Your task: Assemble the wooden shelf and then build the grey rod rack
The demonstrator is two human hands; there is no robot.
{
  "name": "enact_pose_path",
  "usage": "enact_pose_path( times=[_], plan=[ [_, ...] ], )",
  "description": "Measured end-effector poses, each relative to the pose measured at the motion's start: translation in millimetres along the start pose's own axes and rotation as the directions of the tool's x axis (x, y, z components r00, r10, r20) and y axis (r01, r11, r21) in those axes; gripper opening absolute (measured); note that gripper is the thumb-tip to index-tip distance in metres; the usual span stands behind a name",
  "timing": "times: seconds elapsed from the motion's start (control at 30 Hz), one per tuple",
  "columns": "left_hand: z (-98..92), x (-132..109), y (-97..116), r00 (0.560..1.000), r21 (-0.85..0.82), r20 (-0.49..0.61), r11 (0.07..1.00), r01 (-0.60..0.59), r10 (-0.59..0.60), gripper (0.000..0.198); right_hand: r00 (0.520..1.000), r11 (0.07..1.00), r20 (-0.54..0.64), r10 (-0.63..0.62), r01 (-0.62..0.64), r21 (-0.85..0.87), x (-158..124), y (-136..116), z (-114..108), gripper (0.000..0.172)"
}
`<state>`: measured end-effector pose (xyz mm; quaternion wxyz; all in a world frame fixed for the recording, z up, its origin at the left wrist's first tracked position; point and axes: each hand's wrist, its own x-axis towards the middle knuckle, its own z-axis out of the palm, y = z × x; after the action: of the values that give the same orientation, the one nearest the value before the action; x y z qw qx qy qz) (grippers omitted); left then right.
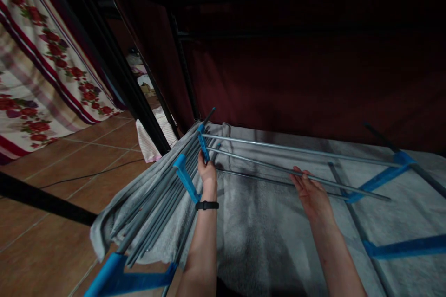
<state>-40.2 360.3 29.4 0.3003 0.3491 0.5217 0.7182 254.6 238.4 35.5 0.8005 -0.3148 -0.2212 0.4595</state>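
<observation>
My left hand (207, 171) grips a blue plastic bracket (202, 141) near the far end of a metal frame; its fingers are partly hidden behind the bracket. My right hand (310, 190) pinches a thin grey metal rod (258, 162), thumb above and fingers beneath. The rod's left end meets the bracket, while its right end passes over another blue bracket (374, 184) and looks unattached there. A second rod (296, 149) runs behind it between the two brackets. Closer to me is another blue bracket (186, 178).
A bundle of grey rods (163, 204) lies left on a grey blanket (258, 236). More blue brackets (407, 247) sit at the lower right and lower left. Black posts (128, 74) and a dark red curtain (313, 83) enclose the area. A cable (94, 174) crosses the tiled floor.
</observation>
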Motion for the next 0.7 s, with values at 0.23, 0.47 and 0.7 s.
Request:
enact_pose_path(
  times=[0.23,0.47,0.7],
  plan=[
    [-0.2,-1,3,0.999,0.019,0.007,0.999,0.033,-0.033,0.059,0.999,1.0,-0.023,0.029,-0.03,-0.011,2,-2,1,0.018],
    [-0.1,-1,2,1.0,-0.008,-0.006,1.0,0.014,-0.014,0.061,1.0,1.0,-0.01,0.018,-0.018,-0.023,0,-5,3,0.016],
    [0.5,-5,6,1.0,0.03,0.011,0.999,-0.009,0.009,0.065,1.0,0.999,-0.007,-0.021,0.02,-0.029,3,-5,10,0.019]
  ],
)
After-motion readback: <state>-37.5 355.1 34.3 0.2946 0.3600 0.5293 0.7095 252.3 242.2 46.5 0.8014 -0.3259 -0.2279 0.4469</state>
